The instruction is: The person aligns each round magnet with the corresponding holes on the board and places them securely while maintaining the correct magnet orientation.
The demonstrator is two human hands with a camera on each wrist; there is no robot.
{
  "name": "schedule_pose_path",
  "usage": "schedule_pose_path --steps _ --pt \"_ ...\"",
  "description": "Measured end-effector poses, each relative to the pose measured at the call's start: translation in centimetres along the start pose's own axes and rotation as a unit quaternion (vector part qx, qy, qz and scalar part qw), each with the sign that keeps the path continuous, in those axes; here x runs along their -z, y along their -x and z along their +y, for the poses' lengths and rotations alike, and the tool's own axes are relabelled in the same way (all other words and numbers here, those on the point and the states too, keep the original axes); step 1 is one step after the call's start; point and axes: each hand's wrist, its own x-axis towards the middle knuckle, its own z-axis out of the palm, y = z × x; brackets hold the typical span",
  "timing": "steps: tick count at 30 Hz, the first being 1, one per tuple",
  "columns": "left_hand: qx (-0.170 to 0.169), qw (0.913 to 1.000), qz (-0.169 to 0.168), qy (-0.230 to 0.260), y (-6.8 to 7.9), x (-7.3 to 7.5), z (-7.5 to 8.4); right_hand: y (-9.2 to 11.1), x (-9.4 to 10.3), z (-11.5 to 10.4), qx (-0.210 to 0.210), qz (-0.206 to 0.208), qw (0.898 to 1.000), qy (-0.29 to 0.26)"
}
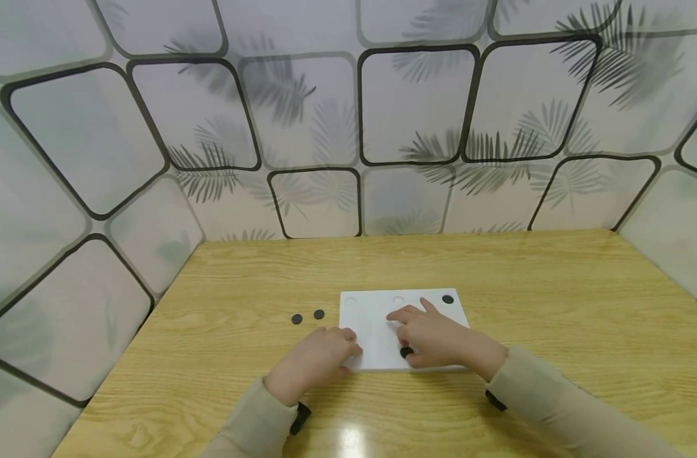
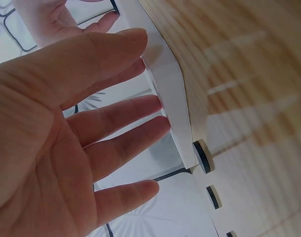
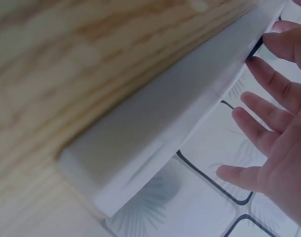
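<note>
A white rectangular board (image 1: 377, 324) lies on the table, with faint round recesses along its far edge. A black disc (image 1: 448, 299) sits at its far right corner. Near the front middle of the board, my right hand (image 1: 434, 337) pinches another black disc (image 1: 406, 352) between thumb and index finger, the other fingers spread. That pinched disc (image 3: 256, 48) shows edge-on in the right wrist view, at or close to the board's surface. My left hand (image 1: 317, 359) is at the board's left edge, its fingers (image 2: 126, 106) extended and holding nothing.
Two loose black discs (image 1: 297, 319) (image 1: 318, 314) lie on the wooden table (image 1: 257, 273) left of the board. The left wrist view shows loose discs in a row, one disc (image 2: 202, 157) close to the board's edge. Patterned walls (image 1: 417, 108) border the table.
</note>
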Motion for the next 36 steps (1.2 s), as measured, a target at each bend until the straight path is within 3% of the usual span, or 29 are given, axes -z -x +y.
schedule_pose_path --steps 23,29,36 --pt "-0.002 1.0000 0.005 0.000 0.1 -0.1 0.0 0.4 0.4 0.1 0.000 0.016 1.000 0.012" --pt "-0.003 0.9999 0.010 -0.001 0.1 -0.1 0.0 1.1 1.3 0.1 0.018 0.057 0.998 0.009" --pt "-0.005 0.9999 0.016 0.001 0.1 -0.1 0.0 2.5 2.0 0.5 0.044 0.142 0.988 -0.029"
